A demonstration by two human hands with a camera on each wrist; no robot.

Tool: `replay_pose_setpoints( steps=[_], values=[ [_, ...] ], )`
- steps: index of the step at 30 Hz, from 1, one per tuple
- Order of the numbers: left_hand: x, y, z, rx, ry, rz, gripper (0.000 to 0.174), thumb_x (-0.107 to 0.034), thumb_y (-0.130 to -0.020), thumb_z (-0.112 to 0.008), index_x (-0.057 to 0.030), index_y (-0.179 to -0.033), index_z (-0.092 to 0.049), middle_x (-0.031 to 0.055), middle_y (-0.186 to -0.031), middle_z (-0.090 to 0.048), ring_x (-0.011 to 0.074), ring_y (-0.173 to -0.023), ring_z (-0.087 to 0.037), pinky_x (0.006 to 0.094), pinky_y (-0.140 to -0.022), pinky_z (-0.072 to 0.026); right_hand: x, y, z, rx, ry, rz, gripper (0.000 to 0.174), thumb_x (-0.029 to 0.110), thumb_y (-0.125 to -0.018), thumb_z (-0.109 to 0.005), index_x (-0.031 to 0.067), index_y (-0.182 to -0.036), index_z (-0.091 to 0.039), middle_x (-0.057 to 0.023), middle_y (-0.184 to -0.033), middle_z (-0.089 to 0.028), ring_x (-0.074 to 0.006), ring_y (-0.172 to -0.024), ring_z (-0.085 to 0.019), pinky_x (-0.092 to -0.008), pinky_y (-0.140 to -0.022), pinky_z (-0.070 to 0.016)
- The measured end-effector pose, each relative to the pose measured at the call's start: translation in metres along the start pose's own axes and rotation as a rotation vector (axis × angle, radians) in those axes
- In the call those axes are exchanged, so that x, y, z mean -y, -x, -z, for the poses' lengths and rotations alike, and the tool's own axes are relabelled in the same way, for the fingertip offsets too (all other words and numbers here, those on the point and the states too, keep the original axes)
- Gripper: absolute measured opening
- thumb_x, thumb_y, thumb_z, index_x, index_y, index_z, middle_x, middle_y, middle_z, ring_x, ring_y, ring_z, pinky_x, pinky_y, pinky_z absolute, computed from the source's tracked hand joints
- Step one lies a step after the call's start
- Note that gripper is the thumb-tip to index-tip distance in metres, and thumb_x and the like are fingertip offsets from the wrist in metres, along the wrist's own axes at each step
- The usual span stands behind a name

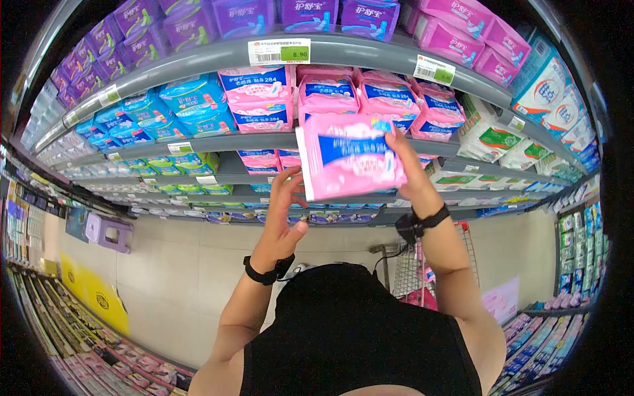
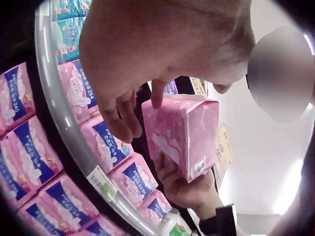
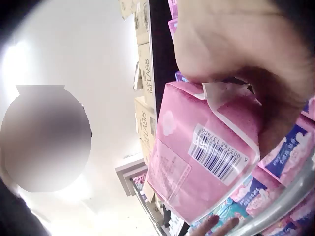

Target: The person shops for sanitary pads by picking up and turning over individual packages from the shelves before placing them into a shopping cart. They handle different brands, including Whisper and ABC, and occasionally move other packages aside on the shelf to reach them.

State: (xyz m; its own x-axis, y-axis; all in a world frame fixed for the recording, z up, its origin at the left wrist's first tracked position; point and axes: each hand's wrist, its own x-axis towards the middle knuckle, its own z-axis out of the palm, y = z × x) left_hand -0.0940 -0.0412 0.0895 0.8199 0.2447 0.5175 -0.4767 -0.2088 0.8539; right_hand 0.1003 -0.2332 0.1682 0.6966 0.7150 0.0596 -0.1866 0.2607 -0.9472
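A pink pack of sanitary pads [image 1: 350,173] with a blue label is held up in front of the shelf. My right hand [image 1: 415,170] grips it at its right end, thumb over the front. In the right wrist view the pack's pink side with a barcode [image 3: 216,152] faces the camera. My left hand [image 1: 281,214] is just left of the pack with its fingers loosely bent and nothing in them. Seen from the left wrist, this hand's fingers [image 2: 127,120] hang near the pack [image 2: 179,132], one fingertip overlapping its edge.
Behind the pack, matching pink packs [image 1: 386,96] fill a shelf, with blue packs [image 1: 195,99] to their left. Purple packs [image 1: 310,14] stand above the shelf rail [image 1: 211,58]. Below my right arm is a shopping cart [image 1: 408,274]; a purple stool [image 1: 109,232] stands on the floor at left.
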Motion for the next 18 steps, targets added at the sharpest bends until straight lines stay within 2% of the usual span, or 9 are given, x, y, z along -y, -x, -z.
replay_pose_setpoints(
  steps=[1, 2, 3, 4, 7, 9, 12, 16, 18],
  values=[
    [0.001, 0.001, 0.003, 0.022, -0.020, 0.005, 0.079, -0.054, -0.092, -0.060, -0.0046, -0.149, -0.039, 0.0181, -0.150, -0.033, 0.0271, -0.118, -0.053, 0.0390, -0.091, -0.0468, 0.008, -0.005, -0.006, -0.020, -0.044, 0.004, 0.060, 0.037, -0.097, -0.062, 0.0031, -0.144, -0.047, -0.0076, -0.134, -0.060, -0.0168, -0.121, -0.059, -0.0338, -0.102, -0.0475],
    [-0.001, 0.002, 0.001, -0.002, 0.043, -0.003, 0.065, -0.042, -0.094, -0.060, -0.0036, -0.144, -0.044, 0.0178, -0.146, -0.037, 0.0262, -0.113, -0.055, 0.0382, -0.089, -0.0475, 0.015, -0.014, -0.001, -0.006, -0.097, -0.079, 0.056, 0.037, -0.096, -0.064, 0.0046, -0.140, -0.052, -0.0067, -0.129, -0.064, -0.0166, -0.116, -0.063, -0.0341, -0.100, -0.0501],
    [-0.001, 0.003, 0.004, 0.026, 0.042, 0.010, 0.063, -0.039, -0.094, -0.060, -0.0037, -0.143, -0.045, 0.0175, -0.144, -0.038, 0.0260, -0.113, -0.055, 0.0380, -0.089, -0.0476, 0.022, -0.020, 0.003, 0.009, -0.152, -0.158, 0.052, 0.038, -0.095, -0.065, 0.0061, -0.135, -0.057, -0.0059, -0.124, -0.068, -0.0164, -0.111, -0.066, -0.0344, -0.097, -0.0527],
    [-0.001, 0.004, 0.008, 0.054, 0.041, 0.019, 0.060, -0.037, -0.093, -0.061, -0.0039, -0.141, -0.046, 0.0173, -0.143, -0.039, 0.0258, -0.112, -0.055, 0.0378, -0.089, -0.0477, 0.032, -0.020, -0.007, -0.007, -0.149, -0.097, 0.045, 0.039, -0.094, -0.068, 0.0087, -0.127, -0.063, -0.0052, -0.117, -0.072, -0.0158, -0.104, -0.070, -0.0345, -0.094, -0.0553],
    [0.001, 0.010, 0.016, 0.110, 0.030, 0.022, 0.047, -0.018, -0.089, -0.067, -0.0057, -0.132, -0.052, 0.0156, -0.138, -0.045, 0.0234, -0.108, -0.056, 0.0355, -0.086, -0.0490, 0.060, -0.023, -0.012, -0.090, -0.087, -0.137, 0.044, 0.039, -0.094, -0.069, 0.0091, -0.126, -0.064, -0.0054, -0.116, -0.072, -0.0149, -0.106, -0.070, -0.0341, -0.093, -0.0559],
    [0.000, 0.018, 0.019, 0.133, -0.008, 0.047, 0.044, -0.010, -0.087, -0.069, -0.0064, -0.128, -0.055, 0.0148, -0.135, -0.048, 0.0224, -0.107, -0.057, 0.0344, -0.085, -0.0495, 0.054, -0.060, 0.014, -0.020, -0.110, -0.189, 0.049, 0.040, -0.093, -0.069, 0.0083, -0.130, -0.061, -0.0057, -0.119, -0.071, -0.0155, -0.106, -0.070, -0.0347, -0.090, -0.0571],
    [0.003, 0.029, 0.026, 0.138, -0.053, 0.067, 0.036, -0.004, -0.084, -0.072, -0.0051, -0.118, -0.060, 0.0132, -0.129, -0.055, 0.0209, -0.103, -0.059, 0.0326, -0.084, -0.0498, 0.073, -0.063, 0.003, -0.050, 0.123, -0.229, 0.056, 0.038, -0.095, -0.069, 0.0057, -0.138, -0.053, -0.0067, -0.124, -0.068, -0.0171, -0.108, -0.068, -0.0328, -0.093, -0.0554],
    [-0.002, 0.042, 0.033, 0.146, -0.073, 0.084, 0.029, -0.007, -0.084, -0.074, -0.0035, -0.111, -0.063, 0.0114, -0.120, -0.060, 0.0211, -0.099, -0.060, 0.0321, -0.082, -0.0497, 0.064, -0.083, 0.019, 0.071, 0.237, -0.098, 0.051, 0.028, -0.100, -0.064, 0.0030, -0.142, -0.049, -0.0078, -0.134, -0.062, -0.0164, -0.117, -0.063, -0.0343, -0.098, -0.0535],
    [-0.003, 0.046, 0.036, 0.174, -0.092, 0.078, 0.028, -0.007, -0.085, -0.074, -0.0033, -0.110, -0.063, 0.0107, -0.116, -0.062, 0.0213, -0.098, -0.061, 0.0324, -0.081, -0.0499, 0.060, -0.096, 0.025, 0.046, 0.261, -0.067, 0.049, 0.027, -0.098, -0.066, 0.0023, -0.139, -0.052, -0.0075, -0.128, -0.064, -0.0153, -0.110, -0.065, -0.0325, -0.091, -0.0560]
  ],
)
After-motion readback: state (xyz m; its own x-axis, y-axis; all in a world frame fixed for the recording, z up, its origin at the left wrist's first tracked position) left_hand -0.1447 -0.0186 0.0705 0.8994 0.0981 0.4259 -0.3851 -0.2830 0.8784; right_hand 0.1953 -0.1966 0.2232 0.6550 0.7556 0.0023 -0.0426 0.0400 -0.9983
